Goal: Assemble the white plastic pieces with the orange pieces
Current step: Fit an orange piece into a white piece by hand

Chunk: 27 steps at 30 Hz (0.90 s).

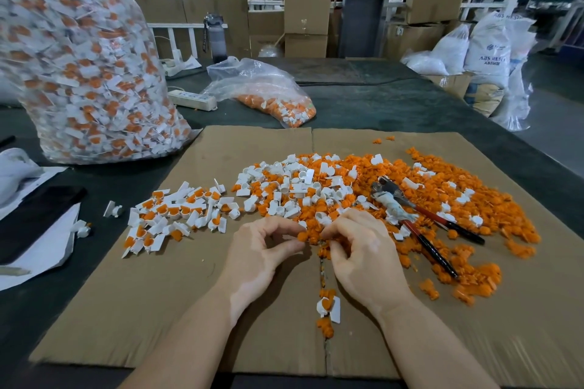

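Left hand (262,249) pinches an orange piece (302,236) between thumb and forefinger; its axis cannot be told. Right hand (360,246) has fingers curled into the orange heap (442,199) at its near edge; what it pinches is hidden. White pieces (294,186) lie mixed into the heap on the cardboard (158,309). Joined pieces (177,215) lie to the left, pointing every way. One joined piece (328,308) lies between the forearms, its tab pointing right. Pliers (420,218) lie on the heap, handles toward the near right. A big bag (79,66) holds joined pieces; a small bag (268,95) holds orange and white ones. A sack (488,50) reads "ABS RESIN"
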{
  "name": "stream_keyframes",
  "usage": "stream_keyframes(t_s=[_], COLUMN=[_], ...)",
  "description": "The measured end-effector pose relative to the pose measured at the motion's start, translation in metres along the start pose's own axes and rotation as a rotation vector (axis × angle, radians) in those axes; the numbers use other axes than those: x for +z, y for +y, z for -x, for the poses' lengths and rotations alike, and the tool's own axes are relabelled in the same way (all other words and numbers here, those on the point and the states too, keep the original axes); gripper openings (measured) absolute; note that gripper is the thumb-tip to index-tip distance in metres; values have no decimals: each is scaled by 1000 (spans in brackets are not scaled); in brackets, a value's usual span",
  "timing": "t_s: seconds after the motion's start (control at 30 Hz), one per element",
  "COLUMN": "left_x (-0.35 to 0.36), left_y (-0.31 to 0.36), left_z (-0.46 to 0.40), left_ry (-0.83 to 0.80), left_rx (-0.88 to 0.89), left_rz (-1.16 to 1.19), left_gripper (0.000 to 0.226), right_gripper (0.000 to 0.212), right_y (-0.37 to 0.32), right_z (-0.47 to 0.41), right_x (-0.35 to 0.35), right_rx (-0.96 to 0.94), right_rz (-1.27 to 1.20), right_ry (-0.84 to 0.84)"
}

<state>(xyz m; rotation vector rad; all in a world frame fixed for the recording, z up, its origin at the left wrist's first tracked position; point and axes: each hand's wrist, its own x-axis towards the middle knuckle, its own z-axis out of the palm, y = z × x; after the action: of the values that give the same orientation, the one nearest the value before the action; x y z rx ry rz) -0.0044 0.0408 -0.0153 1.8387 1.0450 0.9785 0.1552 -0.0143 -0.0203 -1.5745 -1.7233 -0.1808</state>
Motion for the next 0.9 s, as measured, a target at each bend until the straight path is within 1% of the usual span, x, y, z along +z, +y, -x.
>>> stream_keyframes(t_s=[0.43,0.57,0.67,0.77,0.83,0.9], left_x=[1,2,3,2,3,3], left_y=[0,-1,0,2,3,3], left_z=[1,1,2,2,2,2], left_ry=[18,30,25,-54,-117,-123], left_rx=[-8,-18,-14,45,101,124], left_rz=[25,25,12,-71,-163,-187], left_gripper=[18,14,13,15,22,26], right_gripper=[20,13,18,19,17,17], right_y=[0,0,-1,-2,-2,-2], right_z=[1,0,1,1,0,0], right_x=[0,-1,0,-1,0,1], right_rx=[-11,-50,-64,-41,-38,-12], right_rz=[-1,-88,-173,-217,-225,-231], right_ry=[-8,-26,-82,-90,-72,-35])
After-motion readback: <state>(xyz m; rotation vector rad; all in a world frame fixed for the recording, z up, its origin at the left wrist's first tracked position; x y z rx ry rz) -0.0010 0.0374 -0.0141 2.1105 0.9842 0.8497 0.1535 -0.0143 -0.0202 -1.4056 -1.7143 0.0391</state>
